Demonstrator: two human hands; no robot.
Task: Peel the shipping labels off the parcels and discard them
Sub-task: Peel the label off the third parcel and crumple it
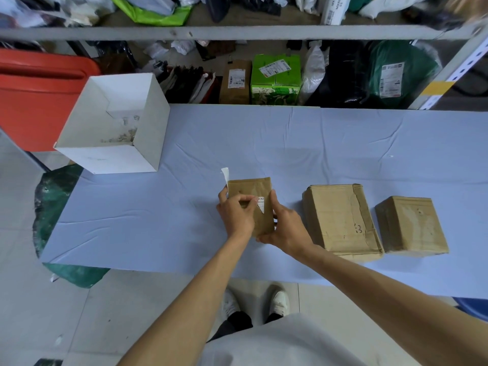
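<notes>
table (pixel 290 143): blue cloth over it, carries everything below
white box (pixel 105 157): open top, far left corner of the table, stained inside, no labels seen in it; probably the discard bin
large parcel (pixel 340 220): brown carton, just right of the hands, top shows tape and pen marks, no label visible
right parcel (pixel 410 224): smaller carton just beside the large one, top bare, no label visible
held parcel (pixel 250 186): brown, centre near edge, tilted up between both hands
right hand (pixel 287 228): fingers wrapped round the parcel's right side and bottom corner, steadying it
left hand (pixel 235 212): fingers curled on the parcel face, thumb and forefinger pinching at the label's torn edge
peeled strip (pixel 225 174): white, sticks up at the parcel's top left by the left fingers; held or stuck, can't tell
label remnant (pixel 261 204): small white triangle with print, on the parcel face
progress: judged late; two parcels look done on the faces shown, this one mostly peeled; left: lift the remnant, drop the pieces in the box
</notes>
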